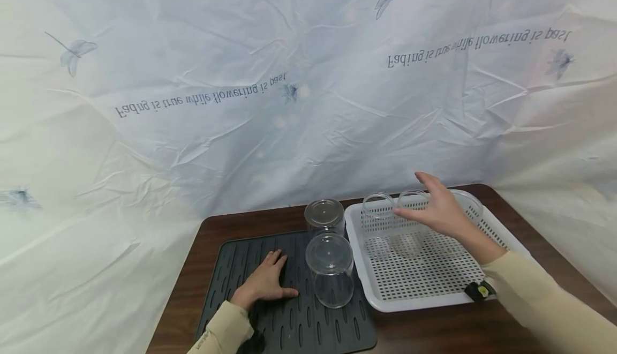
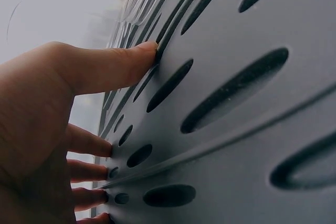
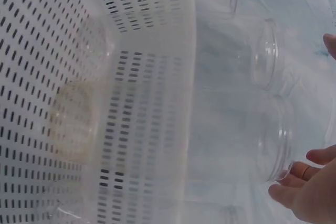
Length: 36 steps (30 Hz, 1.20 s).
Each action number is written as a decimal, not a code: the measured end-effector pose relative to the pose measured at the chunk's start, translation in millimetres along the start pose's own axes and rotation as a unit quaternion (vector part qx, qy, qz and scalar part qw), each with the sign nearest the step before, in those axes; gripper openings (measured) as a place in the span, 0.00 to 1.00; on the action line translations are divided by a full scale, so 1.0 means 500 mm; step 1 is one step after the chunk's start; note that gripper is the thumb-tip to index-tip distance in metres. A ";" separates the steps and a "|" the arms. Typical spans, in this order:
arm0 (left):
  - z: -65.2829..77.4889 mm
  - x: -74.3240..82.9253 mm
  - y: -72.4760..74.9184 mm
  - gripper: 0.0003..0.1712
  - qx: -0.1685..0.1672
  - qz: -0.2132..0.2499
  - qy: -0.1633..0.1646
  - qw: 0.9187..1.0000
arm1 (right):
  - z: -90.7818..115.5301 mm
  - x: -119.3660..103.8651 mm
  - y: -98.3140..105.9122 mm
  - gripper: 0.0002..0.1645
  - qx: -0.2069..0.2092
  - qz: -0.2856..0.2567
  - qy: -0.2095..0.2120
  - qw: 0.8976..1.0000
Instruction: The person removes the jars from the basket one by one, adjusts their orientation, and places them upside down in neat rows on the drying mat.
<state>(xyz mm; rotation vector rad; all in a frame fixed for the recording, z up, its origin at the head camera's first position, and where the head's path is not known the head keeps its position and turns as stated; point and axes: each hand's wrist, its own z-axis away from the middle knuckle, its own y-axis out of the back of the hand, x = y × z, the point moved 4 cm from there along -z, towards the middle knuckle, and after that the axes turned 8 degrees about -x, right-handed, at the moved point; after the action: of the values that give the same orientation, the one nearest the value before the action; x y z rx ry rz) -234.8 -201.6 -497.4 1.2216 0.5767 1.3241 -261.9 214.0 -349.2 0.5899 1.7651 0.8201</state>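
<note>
My left hand rests on a dark grey slotted drying mat, its fingertips and thumb touching the surface. Beside it on the mat, a front clear jar and a rear clear jar stand with their closed ends up. Over a white perforated basket, my right hand has its thumb and fingers spread wide and holds nothing. Several clear jars stand in the basket, mouths up. In the right wrist view, the fingers are right at the rim of one jar; another jar stands beside it.
The mat and basket sit side by side on a brown wooden table. A whitish printed sheet hangs close behind the table's back edge. A small black device is strapped at my right wrist, near the basket's front rim.
</note>
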 end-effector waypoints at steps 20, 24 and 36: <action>-0.006 -0.012 0.013 0.58 -0.004 0.006 -0.009 1.000 | 0.004 0.044 -0.021 0.70 -0.063 -0.035 -0.063 0.995; -0.006 -0.014 0.013 0.58 -0.005 0.012 -0.012 1.000 | 0.008 0.051 -0.038 0.75 -0.070 -0.024 -0.068 0.995; -0.010 -0.017 0.010 0.58 -0.002 0.007 -0.010 1.000 | 0.019 0.068 -0.067 0.72 -0.053 -0.032 -0.072 0.996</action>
<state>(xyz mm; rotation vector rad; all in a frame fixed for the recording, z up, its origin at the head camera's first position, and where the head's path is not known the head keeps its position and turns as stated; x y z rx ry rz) -243.3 -208.9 -497.1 1.2356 0.5515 1.3233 -264.0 219.7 -397.5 0.5072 1.5920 0.8018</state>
